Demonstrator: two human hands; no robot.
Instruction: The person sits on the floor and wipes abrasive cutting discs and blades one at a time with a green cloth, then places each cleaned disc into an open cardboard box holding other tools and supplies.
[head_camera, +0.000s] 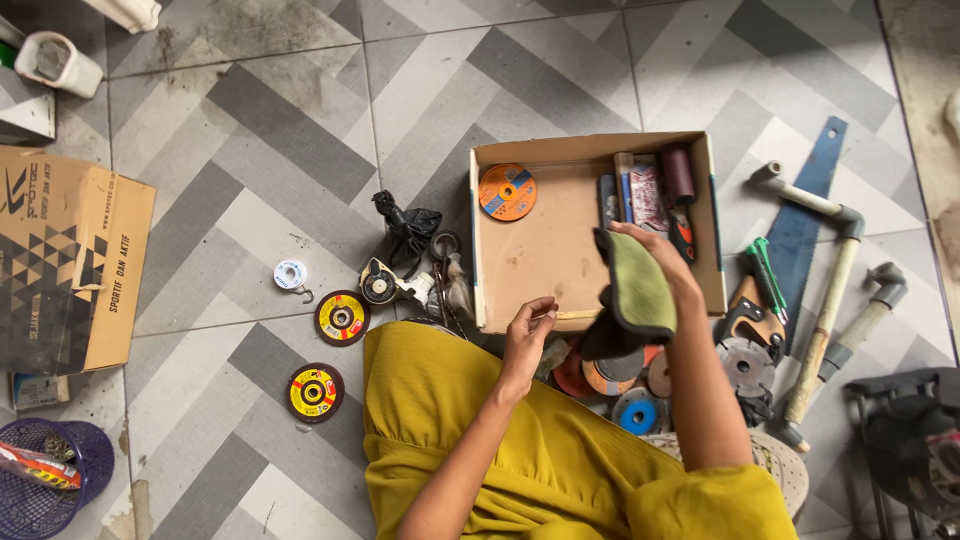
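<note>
Head view shows me sitting on the tiled floor (300, 150) with the open cardboard box (540, 250) straight ahead of my lap. My right hand (655, 255) reaches over the box's near right corner, closed on a green and dark cloth (635, 295) that hangs down over the rim. My left hand (525, 335) sits at the box's near edge, fingers pinched together; whether it holds anything I cannot tell.

One orange disc (507, 192) lies flat in the far left corner of the box, ahead and left of both hands, nearer the left. A bundle of tools (650, 195) lies along the right wall, just beyond my right hand. Two yellow-labelled discs (342, 318) lie on the floor to my left, and several more are piled by my right knee.
</note>
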